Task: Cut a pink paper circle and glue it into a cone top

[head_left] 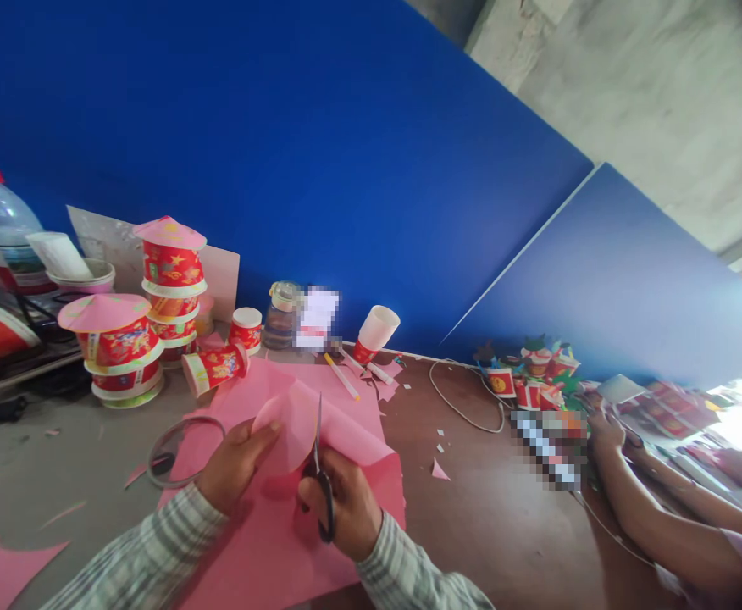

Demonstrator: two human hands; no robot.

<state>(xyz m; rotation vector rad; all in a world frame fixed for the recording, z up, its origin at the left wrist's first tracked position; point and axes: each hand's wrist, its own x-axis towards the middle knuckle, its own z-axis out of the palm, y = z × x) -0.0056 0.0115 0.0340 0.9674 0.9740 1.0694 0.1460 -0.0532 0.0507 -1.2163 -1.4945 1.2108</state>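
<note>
My left hand pinches the edge of a pink paper sheet, lifting its curled far part off the table. In my right hand is a pair of dark-handled scissors, its blades pointing up and away from me at the paper's cut edge. A rounded pink flap rises between my left fingers and the blades. Beside my left wrist lies a round ring, partly over the pink sheet. Part of the scissor handles is hidden by my fingers.
Stacked red paper cups with pink cone tops stand at the left, near a plastic bottle. A jar, a white-and-red cup and a marker are at the back. Another person's arms work at the right.
</note>
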